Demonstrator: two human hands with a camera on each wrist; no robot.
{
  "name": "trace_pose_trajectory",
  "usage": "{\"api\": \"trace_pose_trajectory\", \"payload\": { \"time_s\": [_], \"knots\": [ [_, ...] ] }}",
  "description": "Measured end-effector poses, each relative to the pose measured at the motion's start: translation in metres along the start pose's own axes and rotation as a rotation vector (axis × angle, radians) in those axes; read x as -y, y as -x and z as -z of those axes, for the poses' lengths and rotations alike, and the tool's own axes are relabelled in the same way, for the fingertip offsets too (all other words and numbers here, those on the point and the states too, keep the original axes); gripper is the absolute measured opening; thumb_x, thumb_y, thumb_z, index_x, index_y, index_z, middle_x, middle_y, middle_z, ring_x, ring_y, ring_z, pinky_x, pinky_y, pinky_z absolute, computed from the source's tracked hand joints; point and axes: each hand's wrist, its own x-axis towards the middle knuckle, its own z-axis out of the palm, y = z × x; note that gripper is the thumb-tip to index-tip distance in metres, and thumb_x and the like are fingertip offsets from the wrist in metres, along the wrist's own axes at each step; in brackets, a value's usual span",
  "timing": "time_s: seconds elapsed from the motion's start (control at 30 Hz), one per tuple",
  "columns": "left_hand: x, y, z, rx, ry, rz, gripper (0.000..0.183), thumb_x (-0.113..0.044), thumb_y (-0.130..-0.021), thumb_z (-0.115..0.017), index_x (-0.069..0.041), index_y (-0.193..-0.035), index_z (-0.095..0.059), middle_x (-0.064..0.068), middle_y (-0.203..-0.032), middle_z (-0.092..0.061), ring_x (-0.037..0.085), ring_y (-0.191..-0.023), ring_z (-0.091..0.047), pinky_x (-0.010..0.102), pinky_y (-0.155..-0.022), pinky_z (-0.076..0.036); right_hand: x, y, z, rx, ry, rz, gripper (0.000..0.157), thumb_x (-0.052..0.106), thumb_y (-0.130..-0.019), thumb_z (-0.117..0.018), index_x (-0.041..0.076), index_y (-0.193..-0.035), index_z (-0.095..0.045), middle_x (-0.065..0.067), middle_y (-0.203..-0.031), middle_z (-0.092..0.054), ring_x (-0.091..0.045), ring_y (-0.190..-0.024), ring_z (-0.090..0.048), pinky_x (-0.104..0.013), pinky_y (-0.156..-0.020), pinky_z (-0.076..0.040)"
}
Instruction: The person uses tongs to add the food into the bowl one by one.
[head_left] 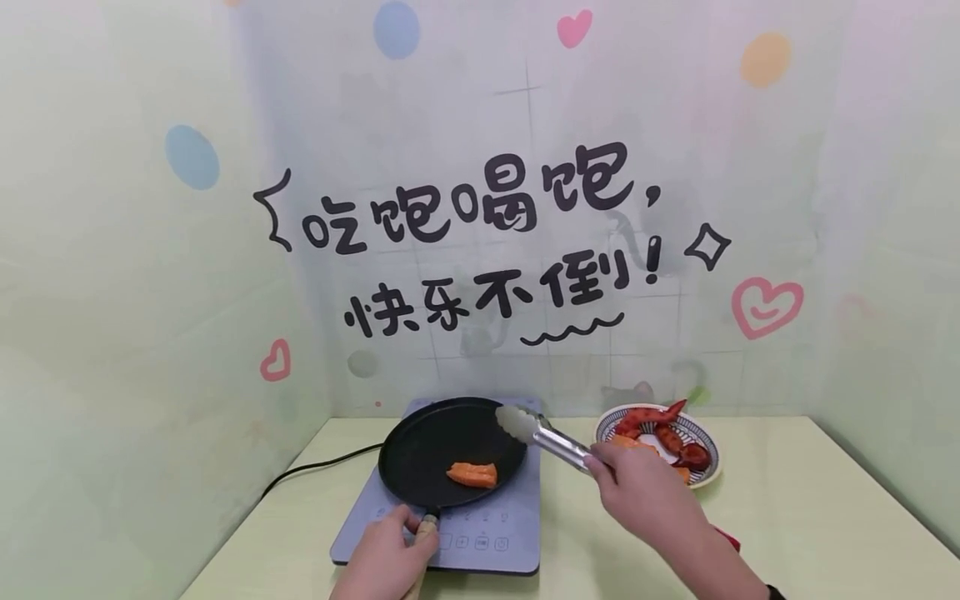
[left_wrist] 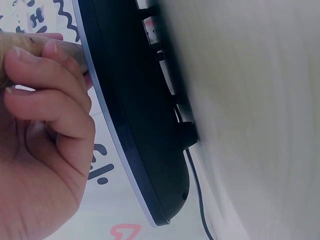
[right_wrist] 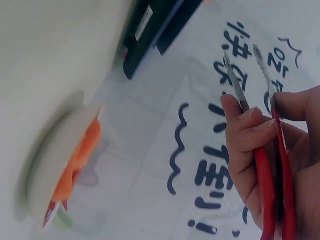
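My left hand (head_left: 386, 554) grips the wooden handle (left_wrist: 67, 49) of a round black frying pan (head_left: 423, 446). One orange piece of food, like salmon (head_left: 474, 476), lies in the pan near its front right. My right hand (head_left: 648, 493) holds metal tongs (head_left: 562, 446) with whitish tips, which hover over the pan's right rim. In the right wrist view, fingers curl round the tongs' red handles (right_wrist: 264, 185), and the two arms stand slightly apart with nothing between the tips. Below my right forearm, a bit of red handle shows in the head view.
Under the pan sits a flat induction cooker (head_left: 517, 517), its black cord (head_left: 322, 462) running off left. To the right, a patterned plate (head_left: 606, 421) bears dark red food pieces (head_left: 667, 437) and orange ones, partly behind my right hand. A decorated wall covering (head_left: 480, 358) rises behind the table (head_left: 810, 500).
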Motion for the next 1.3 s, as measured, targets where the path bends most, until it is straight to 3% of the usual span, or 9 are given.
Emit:
{"api": "trace_pose_trajectory", "payload": {
  "time_s": [0.13, 0.27, 0.37, 0.6, 1.0, 1.3],
  "knots": [
    [0.002, 0.0, -0.002, 0.009, 0.01, 0.002, 0.028, -0.035, -0.086, -0.061, -0.008, -0.087, -0.054, 0.004, -0.07, -0.052, 0.017, -0.063, -0.049, 0.032, -0.057, -0.04, -0.009, 0.0, 0.019, -0.058, -0.016, 0.001, 0.022, 0.038, -0.094, -0.058, 0.024, -0.077, -0.058, 0.006, -0.056, -0.044, -0.011, -0.049, -0.04, -0.029, -0.048, -0.035],
    [0.003, -0.001, -0.003, 0.003, 0.011, 0.006, 0.028, -0.034, -0.086, -0.062, -0.008, -0.087, -0.054, 0.004, -0.071, -0.052, 0.017, -0.064, -0.049, 0.032, -0.057, -0.039, -0.02, -0.001, 0.04, -0.049, -0.025, -0.019, 0.023, 0.041, -0.095, -0.056, 0.02, -0.095, -0.067, 0.004, -0.055, -0.043, -0.013, -0.05, -0.039, -0.03, -0.048, -0.034],
    [0.004, -0.002, -0.002, -0.005, 0.01, 0.009, 0.027, -0.034, -0.085, -0.062, -0.008, -0.087, -0.054, 0.004, -0.071, -0.052, 0.017, -0.064, -0.049, 0.032, -0.057, -0.039, -0.03, -0.001, 0.055, -0.001, -0.032, -0.052, 0.033, 0.044, -0.096, -0.054, 0.015, -0.104, -0.066, 0.001, -0.058, -0.044, -0.015, -0.051, -0.039, -0.031, -0.048, -0.034],
    [0.006, -0.001, -0.005, 0.011, 0.028, 0.011, 0.028, -0.036, -0.087, -0.06, -0.009, -0.087, -0.054, 0.004, -0.071, -0.053, 0.017, -0.063, -0.049, 0.033, -0.057, -0.04, -0.061, 0.003, 0.077, 0.105, 0.0, -0.136, 0.039, 0.052, -0.093, -0.053, 0.015, -0.082, -0.057, -0.001, -0.06, -0.044, -0.016, -0.053, -0.039, -0.031, -0.05, -0.033],
    [0.008, -0.002, -0.002, -0.017, 0.013, -0.019, 0.028, -0.036, -0.087, -0.06, -0.009, -0.086, -0.053, 0.003, -0.067, -0.051, 0.016, -0.062, -0.048, 0.031, -0.055, -0.038, -0.091, 0.002, 0.085, 0.211, 0.084, -0.201, 0.047, 0.055, -0.091, -0.054, 0.011, -0.073, -0.055, -0.001, -0.06, -0.044, -0.016, -0.054, -0.041, -0.032, -0.05, -0.033],
    [0.006, -0.001, -0.002, -0.026, -0.011, -0.032, 0.025, -0.033, -0.084, -0.062, -0.01, -0.086, -0.054, 0.002, -0.068, -0.052, 0.016, -0.063, -0.048, 0.032, -0.056, -0.039, -0.099, 0.001, 0.081, 0.27, 0.124, -0.264, 0.046, 0.055, -0.082, -0.065, 0.009, -0.089, -0.065, -0.001, -0.07, -0.056, -0.018, -0.063, -0.048, -0.034, -0.052, -0.036]
  ]
}}
